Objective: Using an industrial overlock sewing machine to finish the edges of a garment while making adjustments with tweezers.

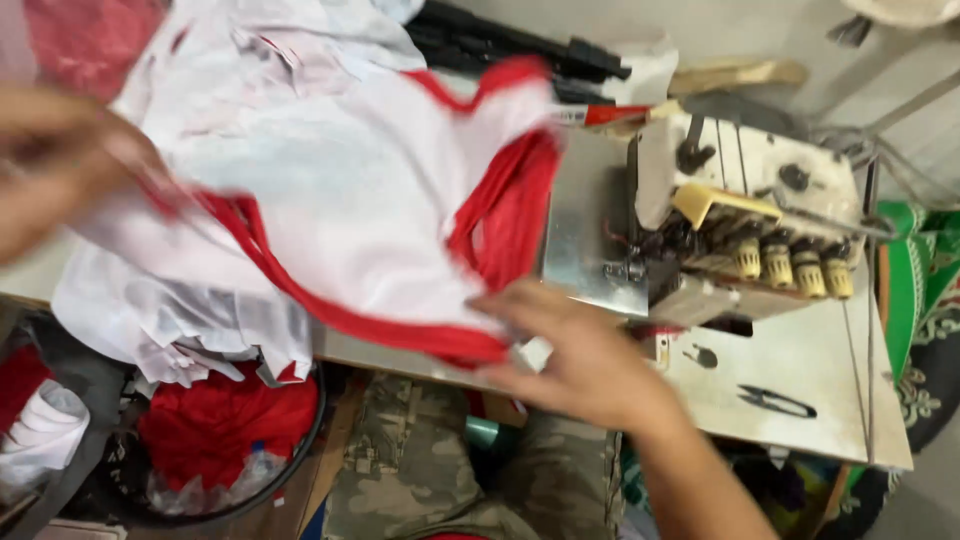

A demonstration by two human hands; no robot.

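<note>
A white garment with red trim (360, 190) lies spread over the sewing table, left of a worn overlock sewing machine (750, 225). My left hand (55, 165), blurred, grips the garment's left edge near a red band. My right hand (575, 355) pinches the garment's lower red hem at the table's front edge, just left of the machine's metal plate (590, 230).
More white and red cloth is piled at the back left (250, 40). A black bin with red fabric and scraps (215, 430) sits under the table at the left. Small black thread snips (778, 401) lie on the table at the right. My camouflage trousers (420, 470) show below.
</note>
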